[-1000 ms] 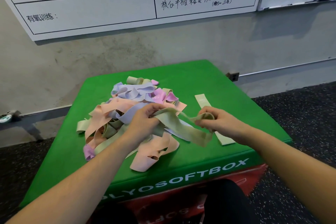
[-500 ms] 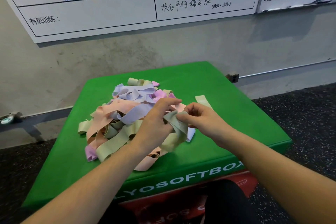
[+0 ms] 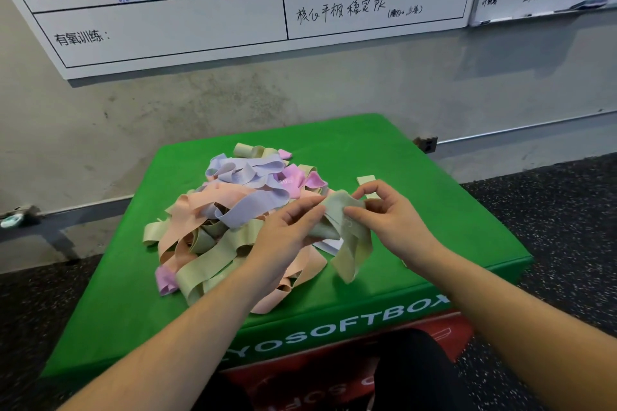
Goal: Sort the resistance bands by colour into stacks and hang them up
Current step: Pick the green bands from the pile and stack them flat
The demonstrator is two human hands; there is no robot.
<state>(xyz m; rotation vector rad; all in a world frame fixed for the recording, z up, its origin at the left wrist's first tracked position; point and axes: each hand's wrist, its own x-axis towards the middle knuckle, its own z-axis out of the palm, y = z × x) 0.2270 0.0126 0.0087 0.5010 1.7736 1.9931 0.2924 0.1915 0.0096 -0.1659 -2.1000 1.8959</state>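
Whiteboards (image 3: 207, 7) with writing hang on a grey wall behind a big green box (image 3: 417, 210). On the box, toward nine o'clock, sits a messy pile of bands (image 3: 233, 217), peach, purple, pink and pale green all mixed up. At the pile's three o'clock edge the left hand (image 3: 293, 227) pinches one pale green band (image 3: 347, 237). Its loop hangs down to the box top. The right hand (image 3: 390, 213) pinches the same band from the three o'clock side. Another pale green band (image 3: 365, 179) lies flat at one o'clock, partly hidden by that hand.
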